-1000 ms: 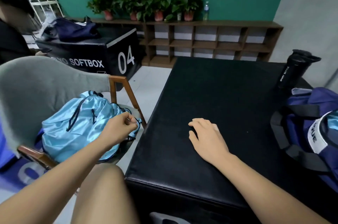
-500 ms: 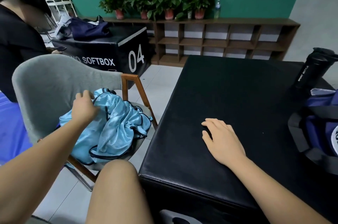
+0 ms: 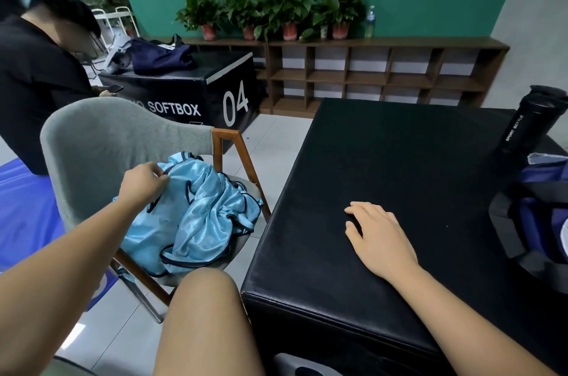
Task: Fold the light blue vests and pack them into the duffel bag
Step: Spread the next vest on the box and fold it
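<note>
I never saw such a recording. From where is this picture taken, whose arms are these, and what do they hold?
No machine here: a person wears a camera on the head, so you look down at their own arms. The left hand pinches the shiny light blue vests heaped on the grey padded chair. The right hand lies flat and empty on the black padded box. At its far right stand a tall black sport bottle and the navy blue duffel bag.

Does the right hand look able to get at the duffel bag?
Probably yes. The right hand rests flat on the black box, and the top between it and the duffel bag holds nothing; the bottle stands farther back.
</note>
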{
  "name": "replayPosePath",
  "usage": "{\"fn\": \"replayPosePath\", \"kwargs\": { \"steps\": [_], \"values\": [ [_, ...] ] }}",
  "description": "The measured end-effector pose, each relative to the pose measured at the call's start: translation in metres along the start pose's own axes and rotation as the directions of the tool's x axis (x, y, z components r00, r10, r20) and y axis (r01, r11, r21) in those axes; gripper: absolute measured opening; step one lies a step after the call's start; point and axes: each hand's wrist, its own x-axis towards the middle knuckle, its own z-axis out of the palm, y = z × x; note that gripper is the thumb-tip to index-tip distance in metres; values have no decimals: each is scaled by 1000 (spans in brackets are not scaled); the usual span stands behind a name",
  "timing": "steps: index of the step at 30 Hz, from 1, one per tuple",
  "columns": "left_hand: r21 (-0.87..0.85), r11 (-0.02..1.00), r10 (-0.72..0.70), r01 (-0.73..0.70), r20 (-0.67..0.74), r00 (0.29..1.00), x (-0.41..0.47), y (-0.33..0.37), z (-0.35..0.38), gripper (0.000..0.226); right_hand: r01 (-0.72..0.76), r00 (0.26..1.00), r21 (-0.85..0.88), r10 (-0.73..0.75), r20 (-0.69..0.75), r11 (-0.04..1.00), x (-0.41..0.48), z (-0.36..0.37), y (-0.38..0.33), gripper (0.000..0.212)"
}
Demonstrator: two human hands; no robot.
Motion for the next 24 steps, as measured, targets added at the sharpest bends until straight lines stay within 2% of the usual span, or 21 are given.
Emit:
{"fn": "replayPosePath", "kwargs": {
  "steps": [4,17,21,24],
  "values": [
    [-176,984,-13,3,-56,998,-6,27,-20,19,0,1000,2,0,-6,1000,0,0,0,38],
    [-340,899,218,-276,-199,955,-47,151,-120,21,-12,1000,27,11,21,1000,-2,-7,-4,40],
    [-413,843,290,-345,-192,938,-76,187,-155,15,-95,994,207,81,75,974,-11,-25,-18,37],
    [-495,777,330,-389,-205,921,-98,213,-191,11,-51,999,345,43,31,937,-20,-53,-38,35]
  ]
}}
